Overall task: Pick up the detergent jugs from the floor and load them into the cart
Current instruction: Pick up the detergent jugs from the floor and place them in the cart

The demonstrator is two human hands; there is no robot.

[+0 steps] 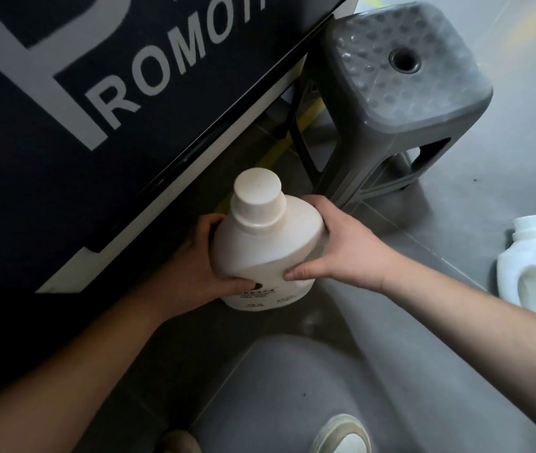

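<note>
1. Detergent jug [266, 253], cream-coloured and capped, stands upright just ahead of the person's shoe [342, 433], clasped between both hands. I cannot tell whether its base touches the ground.
2. The left hand [201, 256] wraps the jug's shaded side, thumb lying across the front by the label. The right hand [342, 250] grips the opposite shoulder, thumb pointing in toward the other. Both are closed around the jug.
3. The risk, as I judge it, is the grip: the walls look smooth and the hold is a squeeze from the sides, so a heavy jug could slide down through the palms during the lift.
4. The jug sits close beside the lower edge of a dark lettered panel [64, 125], so a careless lift might knock the cap against it.
5. A second white jug [534, 263], with a moulded handle, stands well off to the right.
6. The floor [456, 322] is smooth, grey and faintly glossy, with a seam running across it.
7. Farther back, a grey plastic stool [404, 80] stands beside the panel. I can make out no cart for certain.
</note>
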